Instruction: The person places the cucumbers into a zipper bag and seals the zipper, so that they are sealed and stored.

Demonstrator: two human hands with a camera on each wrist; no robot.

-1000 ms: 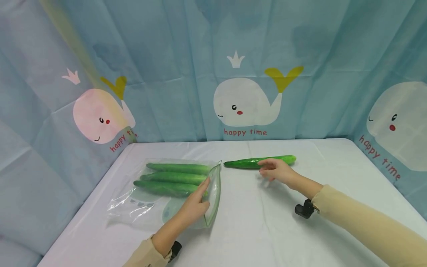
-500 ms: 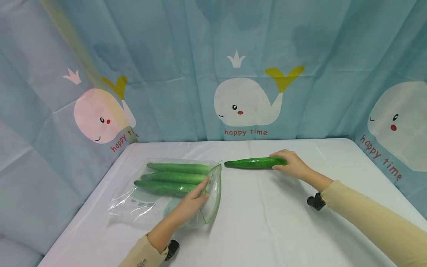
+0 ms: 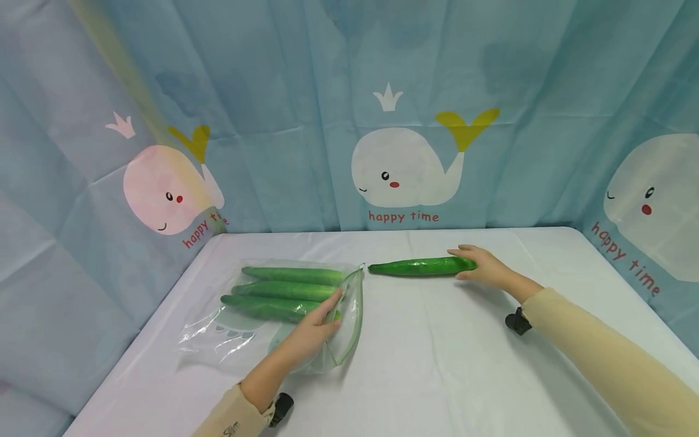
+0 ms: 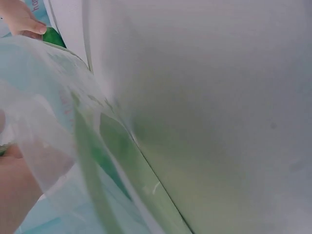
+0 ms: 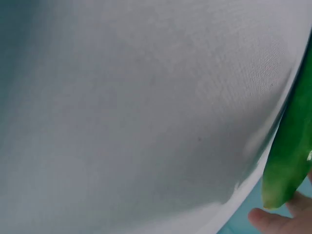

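Note:
A loose cucumber point(image 3: 417, 267) lies on the white table to the right of a clear plastic bag point(image 3: 204, 349), its dark end close to the bag's mouth. My right hand point(image 3: 486, 269) holds its lighter end, fingers on the far side and thumb on the near side. In the right wrist view, fingertips point(image 5: 292, 219) show beside that end. Several cucumbers point(image 3: 286, 290) lie side by side inside the bag. At the bag's green-edged mouth, my left hand point(image 3: 307, 340) touches the plastic with fingers extended and thumb apart. Film partly covers this hand point(image 4: 24, 180) in the left wrist view.
A white cloth point(image 3: 415, 376) covers the table. Behind it and on both sides hangs a blue curtain point(image 3: 284, 152) printed with whales. Black wrist devices point(image 3: 517, 321) sit under both sleeves.
My right hand has moved right from above the cucumber's middle to its lighter end and taken hold of it. The left hand has shifted slightly down and left at the bag's mouth.

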